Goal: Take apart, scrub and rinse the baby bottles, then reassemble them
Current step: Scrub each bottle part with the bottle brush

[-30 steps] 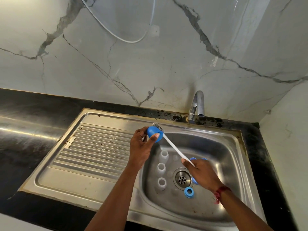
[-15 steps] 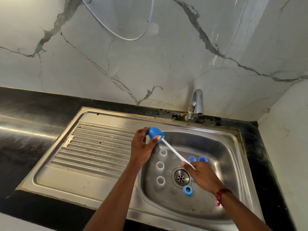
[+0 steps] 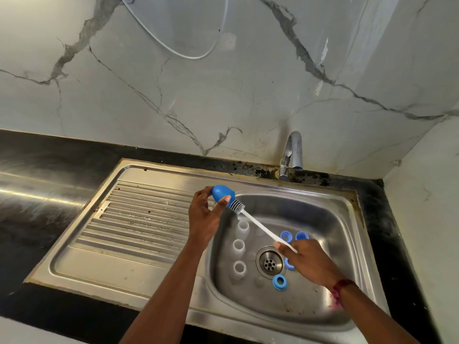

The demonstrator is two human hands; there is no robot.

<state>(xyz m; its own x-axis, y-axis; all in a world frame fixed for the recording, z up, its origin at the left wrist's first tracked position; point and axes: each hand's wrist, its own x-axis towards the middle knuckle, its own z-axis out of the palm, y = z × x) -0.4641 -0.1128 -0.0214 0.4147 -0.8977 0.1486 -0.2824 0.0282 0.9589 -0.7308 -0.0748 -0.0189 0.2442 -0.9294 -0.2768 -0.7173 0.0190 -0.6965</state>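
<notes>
While the left hand (image 3: 202, 217) holds the blue cap (image 3: 222, 193) up and to the left of the drain (image 3: 269, 261), the cap's open mouth faces down and to the right, straight along the brush. The bottle brush (image 3: 260, 227) runs on one long slant from that mouth back toward the drain. Its bristle head (image 3: 237, 206) sits at the cap's opening with part of it showing outside, and its white handle drops to the right hand (image 3: 308, 260), just right of the drain. Cap axis and brush axis are thus lined up. Any scrubbing stroke would, I judge, run along that slant, driven from the right hand while the left steadies the cap.

The left fingers (image 3: 200, 194) are curled narrowly round the dome, with the thumb on the near side and the others on the far side. The right fingers are closed tightly on the handle near its end in a pinch.

Three clear bottles (image 3: 239, 247) stand mouth-up in a row just left of the drain. Blue rings (image 3: 279, 281) lie on its right and near sides, and one is partly hidden under the right hand.
</notes>
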